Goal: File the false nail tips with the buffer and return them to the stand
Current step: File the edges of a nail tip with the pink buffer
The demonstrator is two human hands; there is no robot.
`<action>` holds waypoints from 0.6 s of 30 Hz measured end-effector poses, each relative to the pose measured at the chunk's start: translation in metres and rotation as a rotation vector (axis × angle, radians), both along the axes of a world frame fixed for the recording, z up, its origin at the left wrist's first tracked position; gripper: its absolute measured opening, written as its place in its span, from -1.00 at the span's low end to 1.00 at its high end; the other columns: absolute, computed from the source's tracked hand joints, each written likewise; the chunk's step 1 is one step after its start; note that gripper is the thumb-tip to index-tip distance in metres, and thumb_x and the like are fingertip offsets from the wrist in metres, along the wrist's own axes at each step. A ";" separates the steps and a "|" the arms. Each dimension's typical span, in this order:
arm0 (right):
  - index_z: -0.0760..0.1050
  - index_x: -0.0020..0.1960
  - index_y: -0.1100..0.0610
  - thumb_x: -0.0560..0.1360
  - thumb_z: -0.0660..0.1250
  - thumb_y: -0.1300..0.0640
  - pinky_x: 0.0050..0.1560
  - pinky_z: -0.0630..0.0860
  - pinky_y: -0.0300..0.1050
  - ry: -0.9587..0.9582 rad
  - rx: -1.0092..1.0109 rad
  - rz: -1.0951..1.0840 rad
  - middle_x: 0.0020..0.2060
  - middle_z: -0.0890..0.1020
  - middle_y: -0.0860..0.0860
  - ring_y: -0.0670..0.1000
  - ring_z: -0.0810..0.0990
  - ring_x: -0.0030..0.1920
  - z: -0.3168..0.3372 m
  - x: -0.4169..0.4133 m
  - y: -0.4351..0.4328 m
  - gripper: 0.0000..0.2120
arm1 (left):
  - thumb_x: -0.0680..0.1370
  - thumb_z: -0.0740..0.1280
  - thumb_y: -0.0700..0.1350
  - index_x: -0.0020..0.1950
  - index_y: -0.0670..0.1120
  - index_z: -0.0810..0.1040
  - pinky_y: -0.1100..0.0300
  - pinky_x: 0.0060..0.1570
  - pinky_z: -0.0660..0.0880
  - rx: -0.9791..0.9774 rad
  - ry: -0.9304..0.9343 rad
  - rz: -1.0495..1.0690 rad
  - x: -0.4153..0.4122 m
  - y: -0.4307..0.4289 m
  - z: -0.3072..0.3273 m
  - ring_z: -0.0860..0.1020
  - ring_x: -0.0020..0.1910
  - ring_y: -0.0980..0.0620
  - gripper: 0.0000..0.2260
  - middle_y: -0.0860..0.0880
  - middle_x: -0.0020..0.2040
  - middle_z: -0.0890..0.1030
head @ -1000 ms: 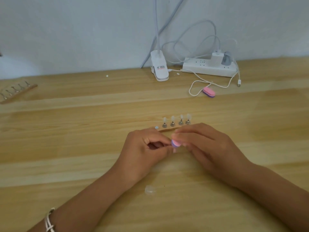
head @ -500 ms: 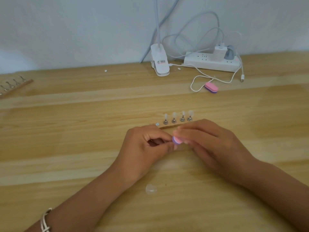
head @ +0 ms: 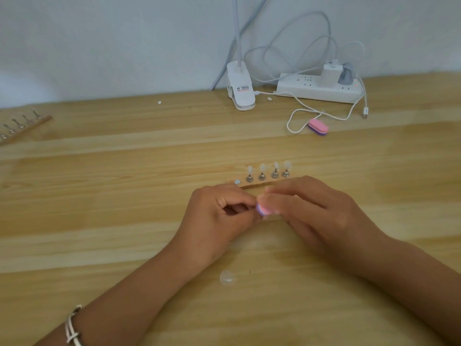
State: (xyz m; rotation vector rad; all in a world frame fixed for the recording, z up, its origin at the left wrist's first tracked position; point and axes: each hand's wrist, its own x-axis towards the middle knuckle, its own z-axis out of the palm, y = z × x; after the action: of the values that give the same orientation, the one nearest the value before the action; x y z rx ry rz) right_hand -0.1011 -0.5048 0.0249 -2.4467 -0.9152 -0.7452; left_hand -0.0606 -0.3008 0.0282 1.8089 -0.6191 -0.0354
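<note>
- The left hand (head: pixel 219 216) has its fingers curled, with thumb and forefinger tips pinched together against the end of the buffer (head: pixel 263 210). Whatever sits between them is too small and hidden to make out.
- The right hand (head: pixel 311 213) grips the pink-and-purple buffer from above. Its fingers cover most of the buffer, so only the rounded left end shows, and that part is blurred.
- Both hands meet just in front of the stand (head: pixel 257 185), a wooden strip lying across the table (head: pixel 99 221).
- Four metal pegs on the stand each carry a clear nail tip (head: pixel 262 167) upright, and a bare silver disc (head: pixel 237 181) sits at its left end.
- One loose clear tip (head: pixel 227 278) lies flat on the wood between the two forearms, near the viewer.
- A second buffer (head: pixel 318 127), pink over purple, lies well behind, touching a loop of white cable (head: pixel 294 116).
- The lamp clip (head: pixel 240 89) stands by the wall and bears a small label with red and dark print, too fine to read.
- The white power strip (head: pixel 299 89) holds a white charger (head: pixel 330 73) and a grey plug (head: pixel 346 76). No writing on them is legible.
- Another stand (head: pixel 25 127) with bare pegs lies at the far left edge.
- A white bracelet (head: pixel 72 328) circles the left wrist.
</note>
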 end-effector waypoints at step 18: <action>0.66 0.13 0.18 0.58 0.35 0.32 0.04 0.61 -0.04 -0.088 0.125 0.007 0.10 0.68 0.10 0.06 0.68 0.09 -0.002 -0.003 0.008 -0.81 | 0.42 0.46 -0.19 -0.17 0.04 0.71 0.13 -0.35 0.51 0.004 -0.022 0.012 -0.002 -0.002 0.001 0.55 -0.36 0.12 -0.88 -0.01 -0.25 0.62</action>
State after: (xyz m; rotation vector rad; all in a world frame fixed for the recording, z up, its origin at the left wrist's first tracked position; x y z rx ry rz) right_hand -0.1039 -0.4972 0.0230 -2.3166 -0.8810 -0.8865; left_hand -0.0623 -0.3023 0.0297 1.8190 -0.6241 -0.0086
